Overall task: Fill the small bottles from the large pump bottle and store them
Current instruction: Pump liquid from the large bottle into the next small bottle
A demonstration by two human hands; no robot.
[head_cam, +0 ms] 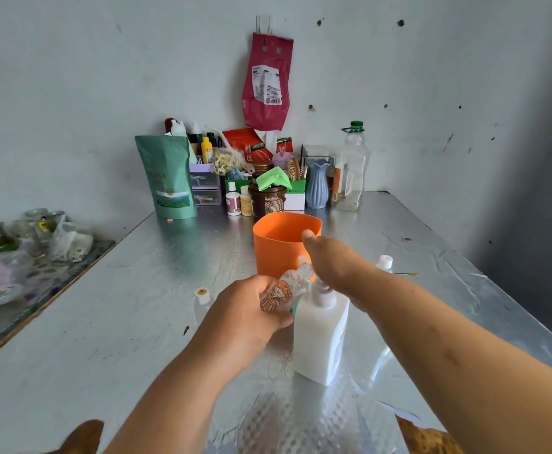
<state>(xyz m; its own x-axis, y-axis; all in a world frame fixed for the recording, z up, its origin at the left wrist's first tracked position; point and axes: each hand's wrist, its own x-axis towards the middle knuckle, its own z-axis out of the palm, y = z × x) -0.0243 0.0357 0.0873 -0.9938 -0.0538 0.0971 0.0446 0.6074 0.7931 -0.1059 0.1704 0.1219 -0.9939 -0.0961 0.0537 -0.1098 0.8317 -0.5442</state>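
One small bottle (284, 291) tilted at centre frame, fingers of the left hand (245, 309) curled round it. The right hand (333, 260) covered the head of the white pump bottle (320, 332), its fingers hidden.

Left hand (248, 309), right hand (333, 260) — bare, as are both forearms (176, 381).

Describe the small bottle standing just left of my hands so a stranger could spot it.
Start at the orange cup mid-table. Nearer the camera, just left of the left hand, stands a small clear bottle. Unlike the plain white-capped bottle right of the arms, its top shows an orange ring.
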